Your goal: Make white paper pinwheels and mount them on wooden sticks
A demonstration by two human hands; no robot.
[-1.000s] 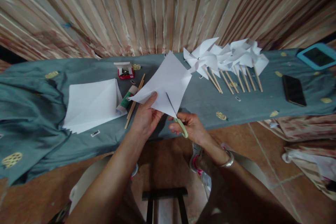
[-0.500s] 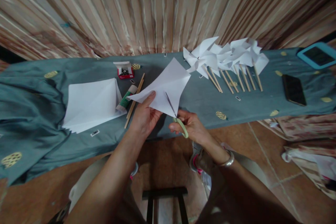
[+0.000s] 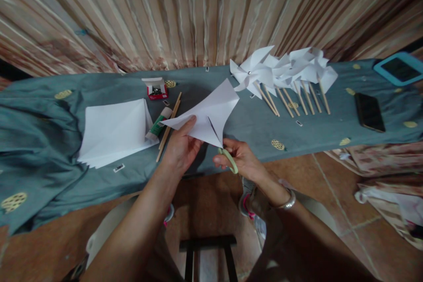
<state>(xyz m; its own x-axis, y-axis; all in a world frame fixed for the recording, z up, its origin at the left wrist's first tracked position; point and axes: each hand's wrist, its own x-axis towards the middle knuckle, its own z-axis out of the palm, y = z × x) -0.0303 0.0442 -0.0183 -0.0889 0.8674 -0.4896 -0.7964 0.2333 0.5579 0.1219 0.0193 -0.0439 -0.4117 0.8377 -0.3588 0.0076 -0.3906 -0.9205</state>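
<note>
Fingers of left hand (image 3: 181,147) pinch a white paper sheet (image 3: 208,112) by its near-left part, thumb on top. Right hand (image 3: 243,161) has fingers wrapped on pale-green handles of scissors (image 3: 231,163); blade runs up-left, away from the body, at the sheet's near corner.

Sheet is over the table's near half, curled, long axis from sharp left tip to far-right corner.

Cloth (image 3: 257,130): teal, wrinkled, yellow pineapple print. White paper pinwheels (image 3: 261,70) at right, wooden sticks toward the wearer. Folded paper stack (image 3: 114,130) left, by green-labelled glue stick (image 3: 159,123). Label text and red box (image 3: 157,92) print unreadable.
</note>
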